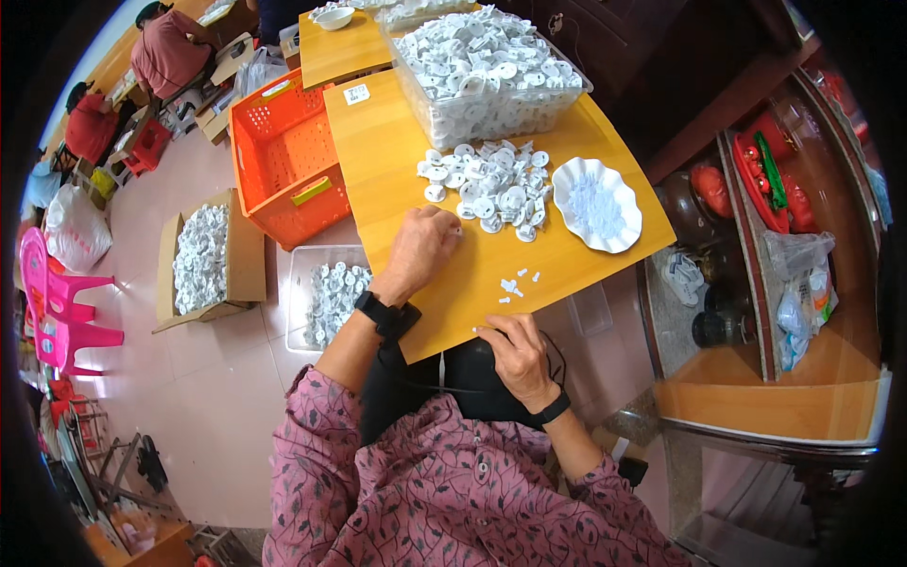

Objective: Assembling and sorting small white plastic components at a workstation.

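At the left of the yellow table [373, 180], my left hand [422, 248] is closed, its fingertips on a small white plastic part that is mostly hidden. Just beyond it lies a loose pile of white round plastic parts [505, 189]. My right hand [518, 354] hovers at the table's near edge, thumb and forefinger pinching a tiny white plastic pin [476, 329]. Several similar small pins [510, 286] are scattered on the tabletop between my hands and the pile. To the right of the pile, a white scalloped dish [564, 180] holds many small translucent pieces.
A clear bin [453, 125] heaped with white parts stands at the table's far end. Left on the floor are an orange crate [283, 208], a cardboard box [248, 274] and a clear tub [299, 312] of parts. Wooden shelving [756, 389] borders the right. People sit far left.
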### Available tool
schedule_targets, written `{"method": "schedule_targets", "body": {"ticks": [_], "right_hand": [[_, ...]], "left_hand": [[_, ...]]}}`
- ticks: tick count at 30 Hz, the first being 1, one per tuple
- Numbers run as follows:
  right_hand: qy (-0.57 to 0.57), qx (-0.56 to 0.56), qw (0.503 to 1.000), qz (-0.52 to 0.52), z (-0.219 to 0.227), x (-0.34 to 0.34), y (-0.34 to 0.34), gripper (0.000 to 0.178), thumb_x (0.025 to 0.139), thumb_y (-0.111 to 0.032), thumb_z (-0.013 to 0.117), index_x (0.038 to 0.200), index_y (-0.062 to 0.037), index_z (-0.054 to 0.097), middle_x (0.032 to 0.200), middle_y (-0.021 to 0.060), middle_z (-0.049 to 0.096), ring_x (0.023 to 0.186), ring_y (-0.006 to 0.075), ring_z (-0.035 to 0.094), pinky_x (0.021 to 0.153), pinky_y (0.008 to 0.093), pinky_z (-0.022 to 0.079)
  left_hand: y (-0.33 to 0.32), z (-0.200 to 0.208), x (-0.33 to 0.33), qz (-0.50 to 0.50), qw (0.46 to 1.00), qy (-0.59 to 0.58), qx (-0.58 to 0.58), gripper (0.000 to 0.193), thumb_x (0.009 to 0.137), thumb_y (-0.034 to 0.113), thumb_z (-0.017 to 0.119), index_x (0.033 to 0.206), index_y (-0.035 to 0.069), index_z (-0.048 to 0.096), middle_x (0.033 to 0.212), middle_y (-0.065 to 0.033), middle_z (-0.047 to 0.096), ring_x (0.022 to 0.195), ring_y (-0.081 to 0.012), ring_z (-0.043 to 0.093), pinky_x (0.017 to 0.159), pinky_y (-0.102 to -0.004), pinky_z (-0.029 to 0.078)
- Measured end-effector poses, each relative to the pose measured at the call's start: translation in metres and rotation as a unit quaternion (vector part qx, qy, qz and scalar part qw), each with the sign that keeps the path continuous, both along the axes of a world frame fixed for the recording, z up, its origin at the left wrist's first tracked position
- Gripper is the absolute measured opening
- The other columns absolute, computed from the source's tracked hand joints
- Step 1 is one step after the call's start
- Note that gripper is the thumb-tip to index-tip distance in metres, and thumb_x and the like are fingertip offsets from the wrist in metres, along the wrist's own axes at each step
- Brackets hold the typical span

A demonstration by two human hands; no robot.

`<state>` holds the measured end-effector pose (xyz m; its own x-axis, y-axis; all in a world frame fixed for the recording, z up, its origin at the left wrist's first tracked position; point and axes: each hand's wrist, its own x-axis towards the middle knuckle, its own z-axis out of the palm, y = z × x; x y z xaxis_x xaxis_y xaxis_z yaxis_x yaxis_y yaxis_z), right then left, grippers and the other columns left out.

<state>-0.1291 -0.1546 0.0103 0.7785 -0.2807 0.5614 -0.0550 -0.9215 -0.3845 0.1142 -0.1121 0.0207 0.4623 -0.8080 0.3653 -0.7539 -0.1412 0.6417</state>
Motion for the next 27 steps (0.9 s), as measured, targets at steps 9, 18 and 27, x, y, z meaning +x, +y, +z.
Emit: {"method": "schedule_targets", "body": {"ticks": [9,18,27], "right_hand": [[-0.032,0.038,0.999,-0.012,0.009,0.003,0.005,0.018,0.078,0.007,0.068,0.093,0.0002,0.062,0.097,0.0128,0.063,0.089,0.0317,0.059,0.076,0.0399,0.052],[-0.043,0.253,0.965,-0.049,0.043,0.007,0.026,0.012,0.086,0.005,0.066,0.095,0.0006,0.059,0.100,0.0135,0.065,0.081,0.0241,0.063,0.070,0.0324,0.052],[-0.083,0.321,0.943,-0.019,0.059,0.021,0.040,0.010,0.088,0.003,0.066,0.095,0.0017,0.059,0.106,0.0151,0.065,0.080,0.0188,0.064,0.070,0.0295,0.053]], "left_hand": [[0.042,0.012,-0.033,-0.020,0.995,0.096,0.005,0.029,0.080,0.000,0.069,0.109,0.001,0.068,0.095,-0.0131,0.067,0.081,-0.0266,0.067,0.073,-0.0344,0.054],[0.095,0.013,-0.081,-0.053,0.765,0.625,-0.150,0.043,0.088,-0.001,0.072,0.128,-0.002,0.058,0.109,-0.0105,0.069,0.098,-0.0173,0.068,0.086,-0.0279,0.057],[0.111,0.009,-0.096,-0.078,0.708,0.673,-0.198,0.043,0.091,-0.001,0.068,0.133,0.000,0.059,0.128,-0.0136,0.063,0.115,-0.0209,0.063,0.102,-0.0371,0.052]]}}
